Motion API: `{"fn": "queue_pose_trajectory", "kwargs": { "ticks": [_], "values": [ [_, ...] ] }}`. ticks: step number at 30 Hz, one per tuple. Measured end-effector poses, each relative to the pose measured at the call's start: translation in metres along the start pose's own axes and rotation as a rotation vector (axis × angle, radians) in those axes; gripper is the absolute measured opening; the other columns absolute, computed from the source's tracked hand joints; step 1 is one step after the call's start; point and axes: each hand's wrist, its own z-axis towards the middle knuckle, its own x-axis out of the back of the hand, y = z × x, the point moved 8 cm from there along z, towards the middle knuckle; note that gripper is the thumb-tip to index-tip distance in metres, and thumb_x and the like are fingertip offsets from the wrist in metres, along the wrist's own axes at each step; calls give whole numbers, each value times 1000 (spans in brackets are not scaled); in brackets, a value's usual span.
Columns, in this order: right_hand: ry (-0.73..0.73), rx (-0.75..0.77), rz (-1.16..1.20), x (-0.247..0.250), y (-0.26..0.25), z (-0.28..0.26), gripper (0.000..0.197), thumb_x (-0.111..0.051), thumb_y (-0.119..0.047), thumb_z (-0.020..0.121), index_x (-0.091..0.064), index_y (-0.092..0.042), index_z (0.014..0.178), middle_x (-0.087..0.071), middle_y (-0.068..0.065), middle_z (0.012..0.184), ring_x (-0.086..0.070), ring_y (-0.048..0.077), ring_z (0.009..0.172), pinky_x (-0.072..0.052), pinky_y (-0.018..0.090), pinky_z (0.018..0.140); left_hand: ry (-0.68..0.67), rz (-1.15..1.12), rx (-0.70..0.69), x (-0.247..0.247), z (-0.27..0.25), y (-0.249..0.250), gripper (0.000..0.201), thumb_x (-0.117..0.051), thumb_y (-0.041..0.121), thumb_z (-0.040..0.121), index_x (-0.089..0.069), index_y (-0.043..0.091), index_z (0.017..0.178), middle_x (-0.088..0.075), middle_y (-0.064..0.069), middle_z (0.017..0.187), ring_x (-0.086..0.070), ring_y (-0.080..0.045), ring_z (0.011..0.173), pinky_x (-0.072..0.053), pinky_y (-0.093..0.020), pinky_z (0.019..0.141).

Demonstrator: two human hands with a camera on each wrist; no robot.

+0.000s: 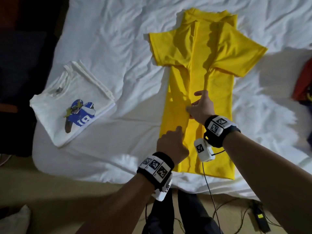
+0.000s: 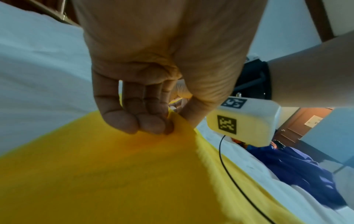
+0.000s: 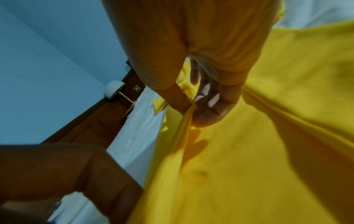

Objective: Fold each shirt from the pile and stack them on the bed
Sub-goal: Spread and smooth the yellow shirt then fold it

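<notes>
Head view: yellow short-sleeved knit shirt [image 1: 199, 92] lies flat on the bed's crumpled white sheet [image 1: 118, 39], collar away from the person, sides already turned in to a long narrow panel. Left hand [image 1: 170, 146] pinches a ridge of cloth near the hem, fingers [image 2: 134, 121] pressed together against the thumb. Right hand [image 1: 200, 107] pinches the inner fold edge mid-body between thumb and fingers [image 3: 208, 112]. Probably straightening the centre seam: pull both pinches taut along one line, lay down, smooth outward. Fabric is thin, limp and matte. Folded white printed T-shirt [image 1: 70, 102] sits well apart to the left.
</notes>
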Motion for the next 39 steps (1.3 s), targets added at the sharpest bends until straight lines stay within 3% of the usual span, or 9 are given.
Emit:
{"fn": "queue_pose_trajectory", "kwargs": {
  "ticks": [4,7,11,17,22,26,29,33,39],
  "values": [
    [-77,-152,8,-4,22,1,50,-76,-35,91,-49,-15,128,-68,9,100,-71,20,68,-57,29,46,-102,-107,2,-30,6,-5,44,-64,15,85,-50,19,126,-63,-14,111,-61,-38,105,-46,-39,77],
    [-54,-194,45,-5,23,10,44,-76,-44,90,-60,-13,118,-72,5,83,-72,20,63,-64,38,65,-105,-128,-19,-41,10,-11,47,-68,18,87,-50,18,130,-65,-15,108,-62,-36,103,-43,-36,75],
    [-68,-295,204,-10,20,23,47,-79,-53,83,-70,-9,99,-74,6,94,-73,24,82,-64,42,72,-75,-106,-66,-45,12,-13,44,-70,23,89,-49,20,128,-67,-12,103,-64,-33,100,-53,-42,84],
    [6,-326,335,-6,8,46,36,-82,-32,85,-67,-7,106,-70,9,106,-68,28,98,-61,44,80,-43,-97,-93,-44,15,-14,42,-70,20,88,-52,20,126,-71,-7,96,-68,-27,90,-58,-40,79],
    [207,-137,-1,15,1,48,42,-76,-29,87,-62,-13,124,-66,11,117,-65,28,98,-56,40,76,-88,-113,-124,-47,16,-12,32,-64,31,95,-58,19,125,-72,-9,100,-65,-29,98,-50,-37,85],
    [218,327,-487,-1,-17,4,56,-60,-25,98,-40,-10,148,-38,16,153,-35,37,140,-38,52,109,125,-109,-245,-15,19,-13,37,-38,26,94,-70,10,102,-70,-16,96,-63,-40,94,-44,-42,72],
    [13,611,-827,-44,5,-45,60,-38,-32,106,-24,-11,160,-12,10,170,-1,32,157,-15,55,125,265,207,-329,-14,24,-33,41,-45,23,93,-67,7,124,-56,-19,142,-51,-42,132,-48,-52,96],
    [-73,570,-1033,-56,66,-62,67,-22,-41,104,-19,-8,161,-5,11,170,1,34,157,-6,60,124,165,490,-288,-35,34,-87,72,-49,49,102,-33,7,158,-24,-13,168,-27,-38,153,-32,-69,113],
    [-44,625,-964,-56,46,-70,69,-18,-51,107,0,-15,163,12,11,170,16,31,156,4,54,125,236,415,-330,-16,39,-56,66,-29,44,105,-23,12,163,-10,-18,170,-12,-40,156,-14,-64,121]
  ]
}}
